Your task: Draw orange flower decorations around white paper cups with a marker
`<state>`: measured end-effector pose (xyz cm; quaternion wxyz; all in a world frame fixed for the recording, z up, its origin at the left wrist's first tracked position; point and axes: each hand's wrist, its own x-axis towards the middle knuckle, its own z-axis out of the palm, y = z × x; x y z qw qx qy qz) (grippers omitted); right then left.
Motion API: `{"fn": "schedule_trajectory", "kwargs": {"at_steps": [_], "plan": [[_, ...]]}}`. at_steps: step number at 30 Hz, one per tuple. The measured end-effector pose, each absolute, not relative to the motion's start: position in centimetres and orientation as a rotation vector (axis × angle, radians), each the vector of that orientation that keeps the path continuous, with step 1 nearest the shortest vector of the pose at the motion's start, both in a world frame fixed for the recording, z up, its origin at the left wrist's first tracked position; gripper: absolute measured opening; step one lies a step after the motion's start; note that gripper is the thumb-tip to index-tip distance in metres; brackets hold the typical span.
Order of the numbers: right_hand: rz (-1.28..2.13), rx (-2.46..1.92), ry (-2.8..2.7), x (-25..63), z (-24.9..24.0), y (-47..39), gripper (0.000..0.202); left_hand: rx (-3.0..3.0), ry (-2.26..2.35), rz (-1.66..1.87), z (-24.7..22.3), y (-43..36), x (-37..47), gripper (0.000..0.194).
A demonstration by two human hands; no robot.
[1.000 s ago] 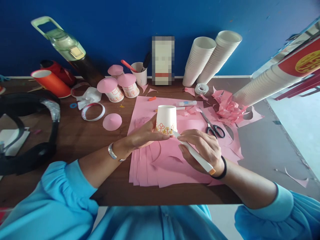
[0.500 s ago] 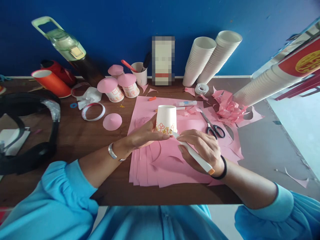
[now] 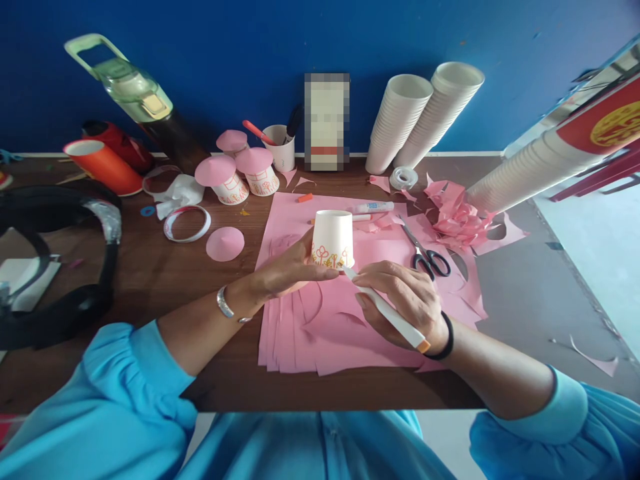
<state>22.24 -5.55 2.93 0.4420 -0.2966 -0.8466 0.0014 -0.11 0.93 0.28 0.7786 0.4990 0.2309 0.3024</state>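
Fingers of my left hand (image 3: 283, 273) grip a white paper cup (image 3: 333, 230): thumb along the lower rim, the others around its left side and behind, mostly out of sight. Right hand (image 3: 407, 293) pinches a white marker (image 3: 393, 313) with an orange end, its tip at the cup's lower wall. Contact looks probable, but the tip is too small in view to confirm.

Handling, judged by eye: cup very light, thin-walled, stiffest at the rim, likely to dent if squeezed mid-wall. Dry paper should not slip much; fresh ink might smear. Best hold is at the rim, fingertips off the flower drawing (image 3: 324, 256), pressure low.

Position: cup is upside down, narrow base uppermost, held above the pink sheets (image 3: 340, 347). It sits just right of my left palm, and ahead and left of my right fingertips. Scissors (image 3: 423, 253) lie beyond the right hand; a pink paper cone (image 3: 225, 244) rests on the tabletop (image 3: 230, 387), left of the sheets.
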Motion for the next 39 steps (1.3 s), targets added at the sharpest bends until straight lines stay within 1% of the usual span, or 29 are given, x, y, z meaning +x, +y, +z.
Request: {"fn": "schedule_trajectory", "kwargs": {"at_steps": [7,12,14,19,21,27,29,35,39], "plan": [[0.003,-0.757,-2.038,22.4,3.0,-5.6,0.018,1.069,0.451,0.674,0.2,1.0,-0.1,0.059],[0.007,-0.774,-2.035,22.3,2.8,-5.6,0.022,1.061,0.432,0.696,0.0,1.2,-0.1,0.064],[0.024,-0.761,-2.063,22.3,2.7,-5.6,0.025,1.085,0.428,0.700,0.0,1.2,-0.1,0.064],[0.047,-0.717,-2.099,22.3,2.7,-5.7,0.025,1.120,0.438,0.632,0.2,1.2,-0.1,0.051],[0.048,-0.702,-2.092,22.3,2.7,-5.7,0.026,1.115,0.456,0.632,0.3,1.1,0.0,0.049],[0.008,-0.780,-2.024,22.4,2.7,-5.6,0.023,1.090,0.457,0.696,0.0,1.2,0.1,0.063],[-0.004,-0.811,-2.022,22.4,2.8,-5.6,0.021,1.080,0.451,0.698,-0.3,1.3,0.0,0.064],[-0.009,-0.771,-2.027,22.3,3.1,-5.5,0.022,1.082,0.440,0.700,-0.8,1.3,-0.2,0.049],[-0.007,-0.773,-2.042,22.3,3.2,-5.5,0.021,1.099,0.448,0.694,-0.5,1.3,-0.1,0.046]]}}
